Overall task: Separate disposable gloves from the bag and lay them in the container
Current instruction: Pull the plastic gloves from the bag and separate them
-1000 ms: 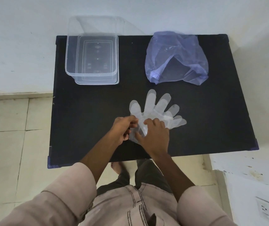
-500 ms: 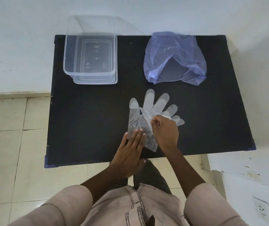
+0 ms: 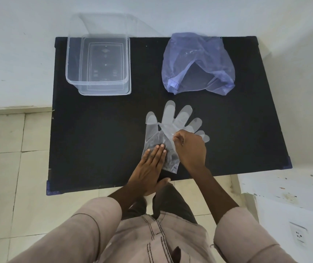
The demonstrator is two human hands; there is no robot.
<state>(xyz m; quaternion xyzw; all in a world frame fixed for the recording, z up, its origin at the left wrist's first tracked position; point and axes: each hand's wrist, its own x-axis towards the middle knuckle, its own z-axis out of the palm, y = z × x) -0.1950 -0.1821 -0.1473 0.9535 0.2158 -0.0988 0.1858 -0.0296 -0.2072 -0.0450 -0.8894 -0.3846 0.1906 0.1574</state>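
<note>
A stack of clear disposable gloves (image 3: 170,120) lies flat on the black table (image 3: 98,141), fingers pointing away from me. My left hand (image 3: 151,162) rests flat on the gloves' cuff end, fingers stretched out, pressing it down. My right hand (image 3: 189,147) pinches a thin glove layer near the palm area between thumb and fingertips. The clear plastic container (image 3: 98,63) stands empty at the back left. The bluish plastic bag (image 3: 197,63) lies crumpled and open at the back right.
The table stands against a white wall. Tiled floor shows to the left and below. A white ledge (image 3: 284,188) with a wall socket (image 3: 298,234) is at the right. My legs are under the front edge.
A second ago both hands gripped the gloves' cuffs. My left hand has since laid flat on the cuff end, and my right hand moved up to pinch a layer.
</note>
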